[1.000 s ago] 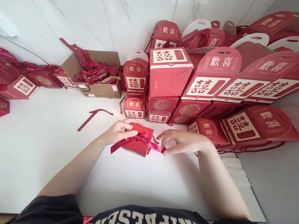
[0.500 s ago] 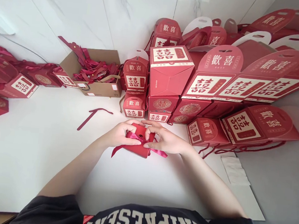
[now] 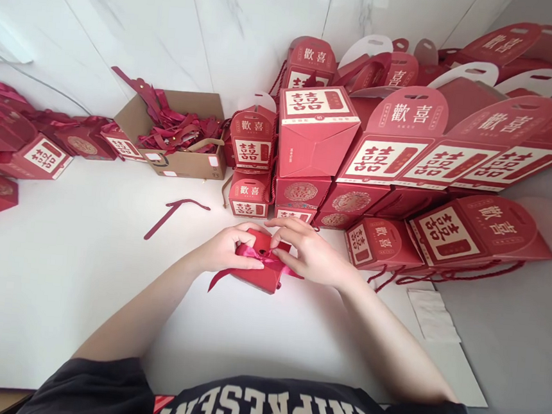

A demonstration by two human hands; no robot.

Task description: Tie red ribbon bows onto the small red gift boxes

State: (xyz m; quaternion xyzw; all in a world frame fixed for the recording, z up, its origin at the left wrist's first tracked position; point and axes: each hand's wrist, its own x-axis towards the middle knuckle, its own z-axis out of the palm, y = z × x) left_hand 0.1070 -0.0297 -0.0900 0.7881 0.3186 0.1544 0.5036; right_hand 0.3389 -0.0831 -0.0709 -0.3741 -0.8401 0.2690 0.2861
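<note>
A small red gift box [image 3: 256, 279] stands on the white table in front of me, with a shiny pink-red ribbon [image 3: 221, 279] tied across its top. My left hand [image 3: 228, 248] is closed, its thumb and index finger pinching the ribbon's bow at the left of the knot. On the other side my right hand [image 3: 308, 252] bends over the box, thumb and fingertips at the ribbon near the knot. Its fingers are curled and seem to grip a ribbon loop. One tail hangs to the left of the box, another to the right under my right hand.
Stacked red boxes with Chinese characters [image 3: 381, 158] fill the back right. A cardboard box [image 3: 190, 164] of dark red ribbons stands at the back, more red boxes [image 3: 43, 157] at the left. A loose strap [image 3: 161, 219] and white paper [image 3: 433, 314] lie on the table [image 3: 81, 280].
My right hand has lifted and shifted slightly, its thumb moving away from the lower edge of the knot. My left hand keeps its pinch, and the box has hardly moved.
</note>
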